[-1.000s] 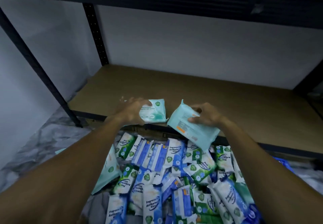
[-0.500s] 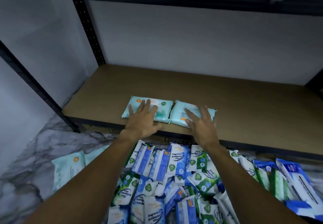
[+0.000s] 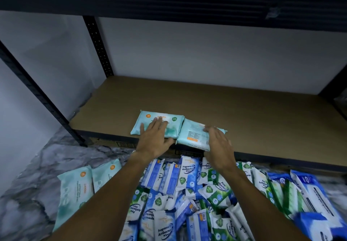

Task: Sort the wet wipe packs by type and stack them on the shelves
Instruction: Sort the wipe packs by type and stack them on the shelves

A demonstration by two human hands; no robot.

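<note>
Two light teal wet wipe packs lie side by side at the front edge of the brown shelf board (image 3: 253, 120). The left pack (image 3: 174, 120) is face up, the right pack (image 3: 193, 134) shows its printed back. My left hand (image 3: 155, 139) rests flat on the left pack, fingers spread. My right hand (image 3: 219, 146) lies with its fingers apart over the right pack's near right corner. Below the shelf a heap of blue-and-white and green-and-white packs (image 3: 189, 193) covers the floor, partly hidden by my forearms.
Two more large teal packs (image 3: 75, 190) lie on the marble floor at the left. Large blue packs (image 3: 309, 199) sit at the right of the heap. A black upright (image 3: 97, 45) and a diagonal frame post (image 3: 37, 90) bound the shelf's left side; an upper shelf beam (image 3: 169, 2) hangs overhead.
One second ago each hand carried a teal pack in the air before the shelf. Both packs were then set down on the shelf; my hands now lie flat on them, slightly drawn back.
</note>
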